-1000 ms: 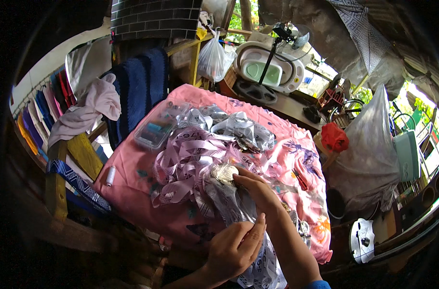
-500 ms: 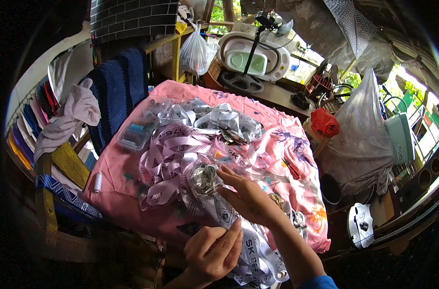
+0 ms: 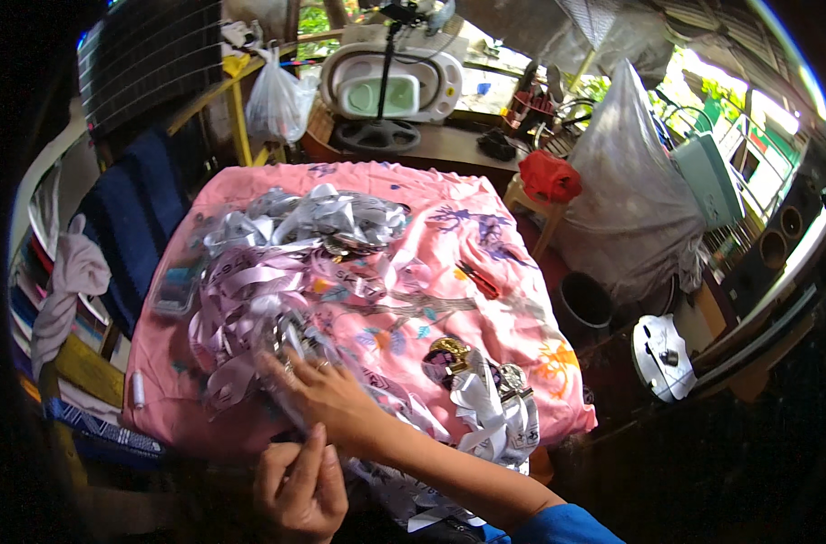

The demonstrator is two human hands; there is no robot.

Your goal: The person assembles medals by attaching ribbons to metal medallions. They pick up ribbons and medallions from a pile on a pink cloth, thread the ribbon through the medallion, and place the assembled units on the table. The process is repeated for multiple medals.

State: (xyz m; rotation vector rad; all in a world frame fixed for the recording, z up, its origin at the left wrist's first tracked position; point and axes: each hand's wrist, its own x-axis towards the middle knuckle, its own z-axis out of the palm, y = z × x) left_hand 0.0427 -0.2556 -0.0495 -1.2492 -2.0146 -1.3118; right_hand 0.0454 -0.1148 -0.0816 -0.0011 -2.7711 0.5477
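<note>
Medals (image 3: 292,332) are touched by the right hand's (image 3: 338,403) spread fingers; lilac ribbons (image 3: 236,290) are heaped beyond them. The left hand's (image 3: 297,490) fingers are curled; whether anything is gripped cannot be told.

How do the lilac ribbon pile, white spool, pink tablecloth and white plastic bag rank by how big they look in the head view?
Largest to smallest:
1. Pink tablecloth
2. Lilac ribbon pile
3. White plastic bag
4. White spool
The bag hangs farther away, so it may look smaller.

A blue-sleeved right arm (image 3: 467,465) lies outstretched, its bare right hand (image 3: 333,399) palm down, just beyond the bare left hand (image 3: 301,490), whose fingers curl.
</note>
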